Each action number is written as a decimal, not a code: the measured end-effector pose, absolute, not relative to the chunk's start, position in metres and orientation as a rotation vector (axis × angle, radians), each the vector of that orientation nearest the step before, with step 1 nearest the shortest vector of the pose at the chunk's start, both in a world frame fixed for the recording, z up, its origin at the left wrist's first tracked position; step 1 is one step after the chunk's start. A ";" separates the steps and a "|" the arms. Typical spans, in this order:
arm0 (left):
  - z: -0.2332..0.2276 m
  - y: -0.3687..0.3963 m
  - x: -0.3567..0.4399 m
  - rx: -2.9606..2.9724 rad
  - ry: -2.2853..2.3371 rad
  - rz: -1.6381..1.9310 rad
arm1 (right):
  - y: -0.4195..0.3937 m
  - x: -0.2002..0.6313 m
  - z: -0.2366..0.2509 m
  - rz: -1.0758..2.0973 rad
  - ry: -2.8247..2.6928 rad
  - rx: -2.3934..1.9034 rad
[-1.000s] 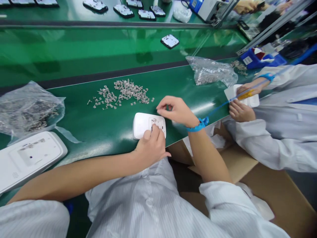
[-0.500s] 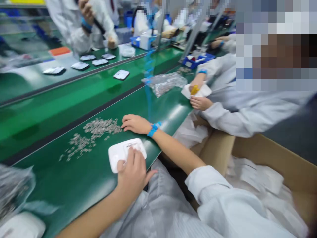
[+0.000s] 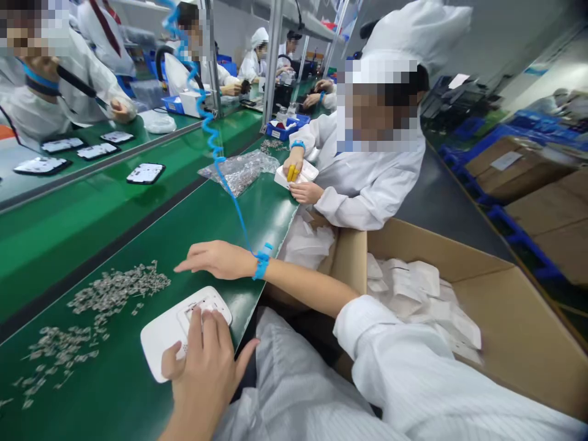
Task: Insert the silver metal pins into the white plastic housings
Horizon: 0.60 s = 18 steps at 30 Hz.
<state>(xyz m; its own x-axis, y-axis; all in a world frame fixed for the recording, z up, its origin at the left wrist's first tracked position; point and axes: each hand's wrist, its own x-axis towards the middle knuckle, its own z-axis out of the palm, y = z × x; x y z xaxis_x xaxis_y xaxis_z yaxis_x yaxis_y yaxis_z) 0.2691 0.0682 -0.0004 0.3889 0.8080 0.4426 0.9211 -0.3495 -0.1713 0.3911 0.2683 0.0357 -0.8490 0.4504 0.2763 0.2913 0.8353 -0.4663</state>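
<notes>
My left hand [image 3: 204, 361] lies palm down over a white plastic housing [image 3: 163, 334] on the green work surface. Its fingers are spread on the housing's recessed end, the thumb stands away to the right, and what is under the fingertips is hidden. My right hand [image 3: 218, 258] is held out just beyond the housing, fingers stretched to the left, with nothing visible in them. A blue band circles that wrist. Close to those fingertips is a loose pile of small metal pieces [image 3: 117, 291], with more scattered [image 3: 59, 352] to the lower left.
A co-worker at my right handles a white housing [image 3: 310, 173] and a yellow tool [image 3: 292, 173]. A clear bag of small parts [image 3: 243, 171] lies nearby. A coiled blue cord [image 3: 214, 144] hangs down to my wristband. A cardboard box [image 3: 519, 318] of white pieces stands at right.
The view has swung to the right, so the bench appears further left. My right fingers have straightened at the pile's edge. My left hand stays on the housing.
</notes>
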 end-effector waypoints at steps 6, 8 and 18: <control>0.000 0.067 0.271 -2.229 -1.504 -0.340 | 0.245 0.417 0.043 0.527 -2.756 -0.517; 0.000 0.066 0.272 -2.222 -1.518 -0.333 | 0.237 0.422 0.039 0.361 -2.747 -0.602; -0.005 0.067 0.276 -2.274 -1.655 -0.512 | 0.226 0.429 0.023 0.423 -2.561 -1.034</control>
<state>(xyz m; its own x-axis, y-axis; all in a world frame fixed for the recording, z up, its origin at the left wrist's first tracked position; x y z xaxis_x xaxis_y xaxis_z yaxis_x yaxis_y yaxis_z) 0.2760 0.0667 -0.0051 0.2797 0.8528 0.4410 0.9528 -0.3030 -0.0185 0.4291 0.2260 0.0234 -0.6745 0.7095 0.2040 0.6063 0.6901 -0.3952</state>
